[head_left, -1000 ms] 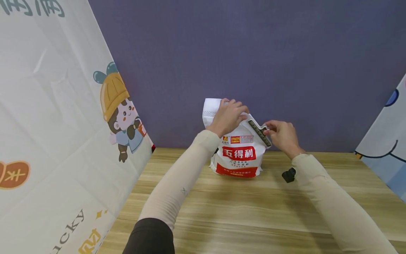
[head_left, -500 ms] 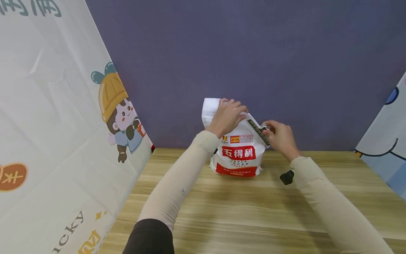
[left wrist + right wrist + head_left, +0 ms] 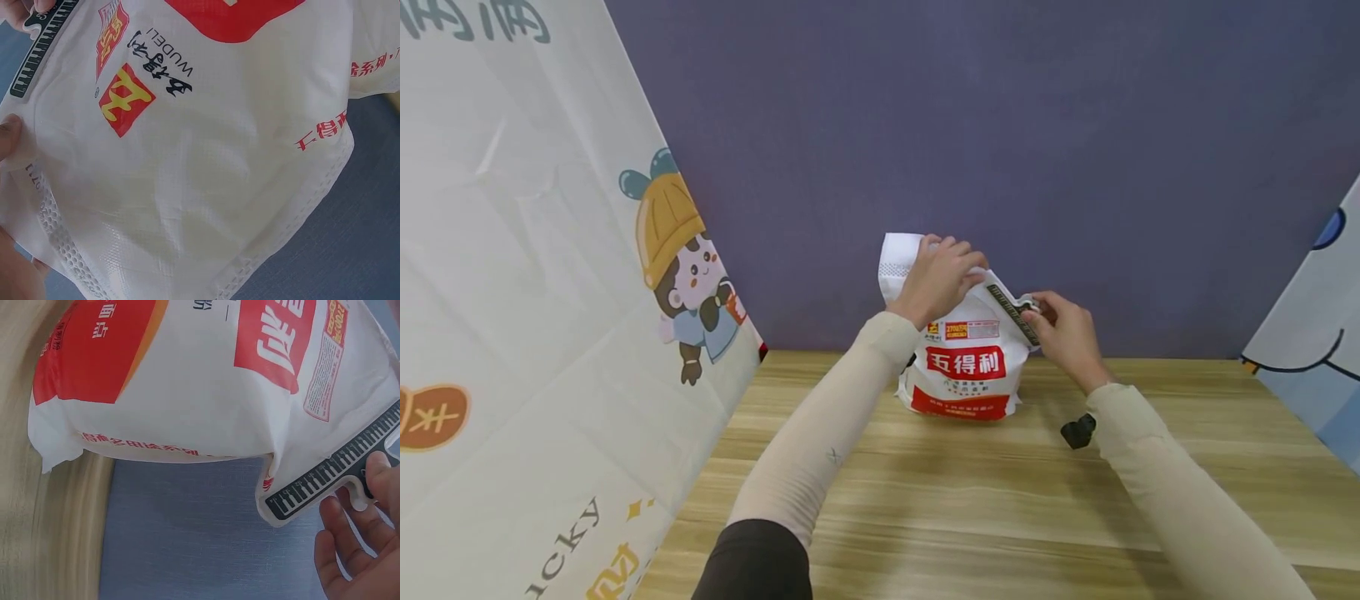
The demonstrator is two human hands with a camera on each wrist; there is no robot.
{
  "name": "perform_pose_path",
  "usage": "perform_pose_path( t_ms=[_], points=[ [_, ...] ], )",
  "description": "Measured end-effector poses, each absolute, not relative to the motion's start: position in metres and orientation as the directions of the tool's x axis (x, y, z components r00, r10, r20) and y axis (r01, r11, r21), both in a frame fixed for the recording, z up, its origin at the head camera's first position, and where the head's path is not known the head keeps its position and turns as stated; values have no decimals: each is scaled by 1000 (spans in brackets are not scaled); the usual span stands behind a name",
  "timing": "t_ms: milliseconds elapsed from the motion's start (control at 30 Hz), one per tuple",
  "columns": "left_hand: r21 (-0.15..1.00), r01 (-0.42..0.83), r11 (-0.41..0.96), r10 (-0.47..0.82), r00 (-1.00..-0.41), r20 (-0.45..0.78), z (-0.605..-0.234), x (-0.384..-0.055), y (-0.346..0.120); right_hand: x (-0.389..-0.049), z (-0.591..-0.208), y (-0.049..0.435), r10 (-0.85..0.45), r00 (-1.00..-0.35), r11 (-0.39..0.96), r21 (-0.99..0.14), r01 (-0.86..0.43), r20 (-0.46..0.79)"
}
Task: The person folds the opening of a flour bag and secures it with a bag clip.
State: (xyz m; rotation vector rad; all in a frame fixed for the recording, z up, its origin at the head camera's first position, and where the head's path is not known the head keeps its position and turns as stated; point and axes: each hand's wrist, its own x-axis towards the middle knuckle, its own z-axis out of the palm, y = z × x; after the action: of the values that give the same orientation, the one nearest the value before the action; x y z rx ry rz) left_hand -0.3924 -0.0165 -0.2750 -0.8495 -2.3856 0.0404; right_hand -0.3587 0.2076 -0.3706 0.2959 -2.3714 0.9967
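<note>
A white flour bag [image 3: 966,362] with red printed panels stands upright on the table. My left hand [image 3: 936,279] grips its gathered top, and the white top flap sticks out to the left of the fingers. Along the bag's slanting upper right edge lies a black-and-white bag clip [image 3: 331,465] patterned like piano keys. My right hand [image 3: 1067,329] pinches the clip's curved handle part, thumb on the near face in the right wrist view. Only part of my left hand [image 3: 19,269] shows at the edge of the left wrist view, beside the bag's perforated seam.
The wooden table [image 3: 880,517] runs up to a dark blue back panel [image 3: 985,125] close behind the bag. A white printed sheet [image 3: 550,292] borders the left side, and another sheet [image 3: 1322,333] the right. A black wrist camera [image 3: 1078,432] sits under the right wrist.
My right hand has dropped slightly at the clip, its wrist a little lower. The bag, the clip and my left hand stay nearly where they were.
</note>
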Motion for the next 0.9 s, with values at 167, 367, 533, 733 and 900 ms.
perform_pose_path(
  t_ms=[167,367,533,733,900],
  points=[
    [-202,577,792,583,-613,533,-275,-392,-15,-358,-375,210,28,-828,678,-619,-396,560],
    [-202,588,783,590,-600,540,-276,-391,-12,-350,-389,215,94,-832,653,-665,-363,547],
    [-201,603,772,599,-584,548,-276,-386,-11,-339,-405,214,201,-817,580,-738,-346,541],
    [-201,598,776,591,-578,562,-277,-378,-8,-330,-417,214,309,-793,488,-804,-340,524],
    [-185,592,785,573,-578,581,-277,-369,-8,-321,-418,214,322,-805,452,-828,-332,498]
  ],
)
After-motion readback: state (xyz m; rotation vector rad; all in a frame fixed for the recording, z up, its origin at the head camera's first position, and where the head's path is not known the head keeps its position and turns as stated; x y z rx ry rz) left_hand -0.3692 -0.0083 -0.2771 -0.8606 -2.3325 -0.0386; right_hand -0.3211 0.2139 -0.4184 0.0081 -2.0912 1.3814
